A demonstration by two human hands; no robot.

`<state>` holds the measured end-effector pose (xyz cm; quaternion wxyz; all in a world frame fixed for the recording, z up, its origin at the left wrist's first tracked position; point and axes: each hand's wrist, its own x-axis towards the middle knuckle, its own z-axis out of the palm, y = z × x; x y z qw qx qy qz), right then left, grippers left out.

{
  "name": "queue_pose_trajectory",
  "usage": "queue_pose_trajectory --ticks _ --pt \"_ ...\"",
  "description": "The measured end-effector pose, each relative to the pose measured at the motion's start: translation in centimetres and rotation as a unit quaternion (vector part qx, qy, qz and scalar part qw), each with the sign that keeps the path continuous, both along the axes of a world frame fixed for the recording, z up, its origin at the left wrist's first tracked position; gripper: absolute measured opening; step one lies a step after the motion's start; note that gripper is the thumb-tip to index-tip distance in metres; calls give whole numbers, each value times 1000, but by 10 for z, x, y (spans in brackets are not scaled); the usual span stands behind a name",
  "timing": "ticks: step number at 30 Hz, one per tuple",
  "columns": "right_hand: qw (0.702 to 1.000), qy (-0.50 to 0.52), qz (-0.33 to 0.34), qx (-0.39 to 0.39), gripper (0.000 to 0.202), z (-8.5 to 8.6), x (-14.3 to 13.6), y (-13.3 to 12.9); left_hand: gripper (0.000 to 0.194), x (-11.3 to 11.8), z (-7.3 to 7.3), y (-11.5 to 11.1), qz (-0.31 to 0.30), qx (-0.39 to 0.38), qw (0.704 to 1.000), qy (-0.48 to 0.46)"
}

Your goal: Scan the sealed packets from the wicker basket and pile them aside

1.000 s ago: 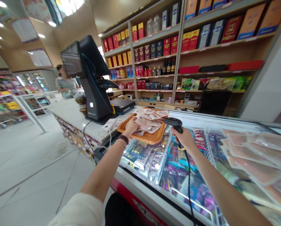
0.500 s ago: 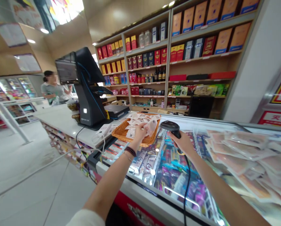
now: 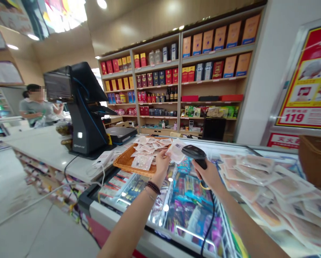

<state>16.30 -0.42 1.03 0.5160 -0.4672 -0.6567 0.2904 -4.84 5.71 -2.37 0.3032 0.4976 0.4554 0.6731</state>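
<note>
My left hand [image 3: 162,162] pinches a small clear packet with a printed label [image 3: 176,150] by its near left edge. The packet is held up beside the right rim of a wicker basket [image 3: 122,162], where several similar packets [image 3: 144,157] lie heaped. Wrapped around the handle of a black barcode scanner [image 3: 195,153] is my right hand [image 3: 207,172]. The scanner's head points left at the packet, a small distance from it. Its black cable [image 3: 212,215] hangs down over the glass top of the freezer [image 3: 160,229].
Flat packs [image 3: 273,190] are piled on the freezer's right part. A black checkout terminal [image 3: 82,114] stands on the white counter [image 3: 34,139] at left, with a flat black device [image 3: 123,134] nearby. A brown container [image 3: 315,161] is at far right. A person [image 3: 35,105] stands beyond the counter.
My left hand has drawn the packet from over the basket rightward, close to the scanner's head. My right hand still holds the scanner. The view has turned to the right.
</note>
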Motion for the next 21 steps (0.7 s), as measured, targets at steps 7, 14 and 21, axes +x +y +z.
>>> queue_pose_trajectory --ticks 7,14,21 --pt "1000 -15 -12 18 43 -14 -3 5 32 -2 2 -3 28 -2 1000 9" --pt "999 -25 -23 17 42 -15 -2 3 25 -2 -1 -2 53 -10 998 39" --pt "999 -29 -21 3 41 -7 2 -2 19 -4 1 -3 59 14 997 52"
